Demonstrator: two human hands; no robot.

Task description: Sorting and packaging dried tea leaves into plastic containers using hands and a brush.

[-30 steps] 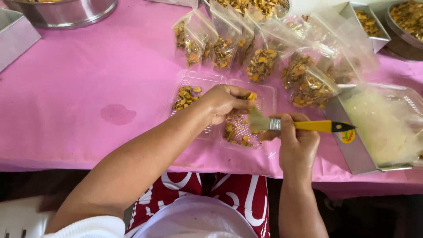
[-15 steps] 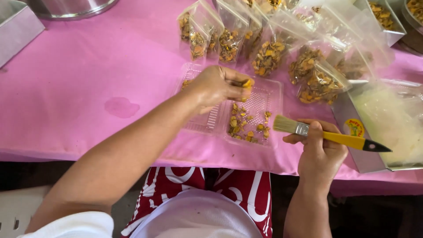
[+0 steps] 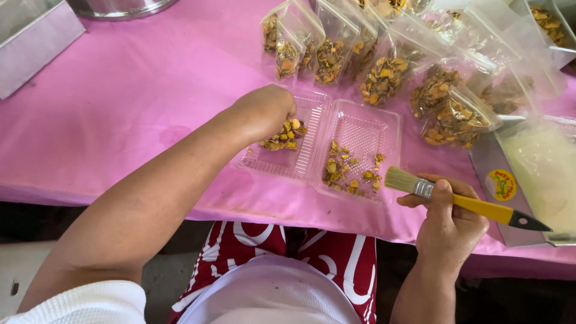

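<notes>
A clear plastic clamshell box (image 3: 359, 123) lies open on the pink tablecloth (image 3: 138, 90). Its right half holds scattered orange-brown food pieces (image 3: 348, 171). My left hand (image 3: 264, 111) is over the left half, fingers closed on a clump of the same pieces (image 3: 284, 135). My right hand (image 3: 447, 225) grips a yellow-handled paintbrush (image 3: 462, 201) at the table's near edge, bristles pointing left toward the box without touching it.
Several clear bags of the same snack (image 3: 384, 75) stand in a row behind the box. A metal tray of pale liquid (image 3: 540, 174) sits at right. A metal box (image 3: 33, 45) is at far left, a steel bowl (image 3: 120, 7) beyond it.
My left hand dropped from above the right half into the left half with pieces. My right hand drew the brush back off the box toward the near edge.
</notes>
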